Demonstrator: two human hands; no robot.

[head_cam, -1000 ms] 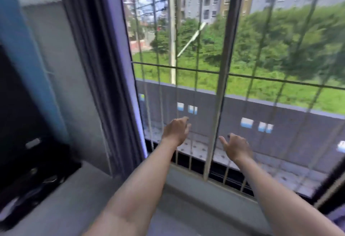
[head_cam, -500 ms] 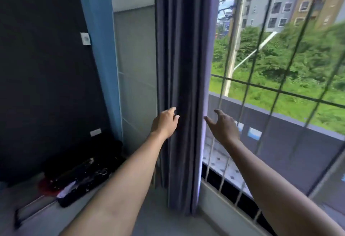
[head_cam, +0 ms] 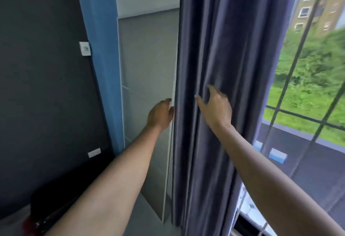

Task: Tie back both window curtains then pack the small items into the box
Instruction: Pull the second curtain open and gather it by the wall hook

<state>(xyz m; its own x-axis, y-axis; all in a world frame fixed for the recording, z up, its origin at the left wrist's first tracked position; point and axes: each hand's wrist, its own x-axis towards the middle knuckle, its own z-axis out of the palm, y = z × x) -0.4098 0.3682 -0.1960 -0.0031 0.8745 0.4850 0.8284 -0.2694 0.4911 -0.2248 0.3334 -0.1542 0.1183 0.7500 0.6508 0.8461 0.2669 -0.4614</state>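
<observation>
1. Head view, only view. The curtain [head_cam: 220, 67] hangs bunched in vertical folds at the left side of the window [head_cam: 306, 86], between the grey wall panel [head_cam: 147, 67] and the barred glass. We judge it is already drawn to its side, ready to be gathered for tying.

2. No tie-back, cord or hook shows. The second curtain, the small items and the box are not in view either. We take the task to be at its first step, with nothing tied.

3. Left hand [head_cam: 160, 114]: at the curtain's left edge, against the narrow white strip between wall panel and fabric. Fingers are loosely curved with tips at the edge. We cannot tell whether they pinch the hem or merely touch it. Likely purpose: to catch the far-left edge so the bundle can be closed from that side.

4. Right hand [head_cam: 216, 108]: on the front of the folds, right of the left hand and slightly higher. Fingers are spread and relaxed, index raised, thumb pointing left. It holds nothing, and looks set to sweep the folds toward the left hand.

5. Pose: both forearms reach up and away from the near edge, nearly parallel, wrists straight, with the hands either side of the curtain's left folds.

6. Surroundings: a blue vertical band [head_cam: 100, 67] and a dark wall [head_cam: 43, 86] to the left, with a small white wall device [head_cam: 85, 48] on the dark wall. Dark, blurred objects lie at the near-left corner.
</observation>
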